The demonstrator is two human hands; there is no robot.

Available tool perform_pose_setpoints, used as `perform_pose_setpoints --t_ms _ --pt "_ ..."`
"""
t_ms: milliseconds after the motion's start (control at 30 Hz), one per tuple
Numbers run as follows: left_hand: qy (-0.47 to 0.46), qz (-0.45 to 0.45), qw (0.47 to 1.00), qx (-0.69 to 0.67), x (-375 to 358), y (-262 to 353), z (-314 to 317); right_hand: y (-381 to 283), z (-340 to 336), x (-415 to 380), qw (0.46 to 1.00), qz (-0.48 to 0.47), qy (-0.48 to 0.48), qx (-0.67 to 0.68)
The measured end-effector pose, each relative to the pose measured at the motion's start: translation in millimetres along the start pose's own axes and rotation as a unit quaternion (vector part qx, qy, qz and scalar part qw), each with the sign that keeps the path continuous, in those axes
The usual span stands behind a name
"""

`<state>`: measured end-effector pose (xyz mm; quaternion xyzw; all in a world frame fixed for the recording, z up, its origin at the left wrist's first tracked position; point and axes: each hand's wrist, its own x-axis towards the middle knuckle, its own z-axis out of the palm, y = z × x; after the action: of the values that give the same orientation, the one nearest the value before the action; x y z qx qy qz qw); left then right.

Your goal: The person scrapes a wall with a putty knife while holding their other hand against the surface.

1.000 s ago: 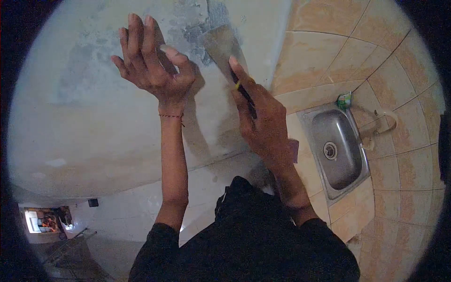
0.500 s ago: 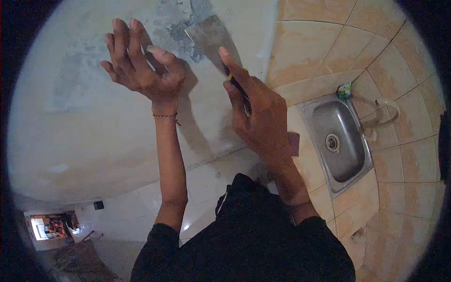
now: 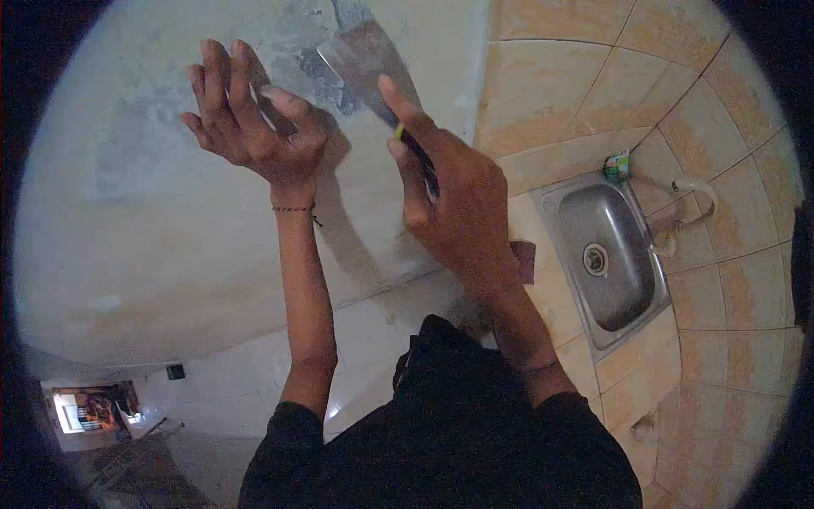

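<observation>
My right hand (image 3: 458, 182) is wrapped around the dark and yellow handle of a putty knife (image 3: 373, 64), its index finger stretched along the wide metal blade. The blade lies over a rough grey patch (image 3: 343, 95) on the pale wall (image 3: 153, 254), its left corner close to the broken surface. To the left, my left hand (image 3: 259, 127) is held up before the wall with its fingers apart and nothing in it. A thin cord bracelet (image 3: 294, 209) circles the left wrist.
At the right, a steel sink (image 3: 615, 254) is set in a tiled counter (image 3: 551, 297), near a tiled wall (image 3: 721, 288). A green packet (image 3: 617, 165) stands at the sink's corner, beside a pale tap (image 3: 695, 199). A brownish block (image 3: 523, 261) lies by my right wrist.
My right hand has moved slightly left and up with the putty knife, sliding the blade across the grey patch. My left hand has hardly moved.
</observation>
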<state>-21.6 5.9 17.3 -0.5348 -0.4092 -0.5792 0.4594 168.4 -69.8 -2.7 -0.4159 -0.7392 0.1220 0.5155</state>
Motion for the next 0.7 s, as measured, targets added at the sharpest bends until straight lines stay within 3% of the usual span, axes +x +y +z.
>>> perform_pose_setpoints --t_ms 100,167,200,233,267,333,433,533,700 --pt "-0.005 -0.002 1.0 0.016 1 -1 0 21 10 7 0.99 -0.093 0.05 0.098" --pt "-0.004 0.002 1.0 0.025 0 -3 0 26 6 4 0.966 -0.048 0.014 0.253" --pt "-0.004 0.001 1.0 0.022 1 -3 1 22 -8 -8 0.935 0.043 -0.053 0.349" --pt "-0.005 -0.001 1.0 0.02 1 -1 1 19 -15 -16 0.881 0.134 -0.12 0.437" --pt "-0.007 -0.003 1.0 0.017 1 0 -1 19 -12 -21 0.804 0.179 -0.126 0.553" --pt "-0.012 -0.005 1.0 0.023 1 0 -3 26 0 -28 0.598 0.258 -0.128 0.748" --pt "-0.018 -0.002 0.999 0.031 1 1 -2 36 7 -23 0.391 0.234 -0.18 0.872" --pt "-0.028 0.004 0.999 0.037 1 0 -2 40 11 -21 0.225 0.23 -0.171 0.931" --pt "-0.032 -0.002 0.999 0.044 1 1 -2 40 12 -21 0.215 0.259 -0.173 0.926"
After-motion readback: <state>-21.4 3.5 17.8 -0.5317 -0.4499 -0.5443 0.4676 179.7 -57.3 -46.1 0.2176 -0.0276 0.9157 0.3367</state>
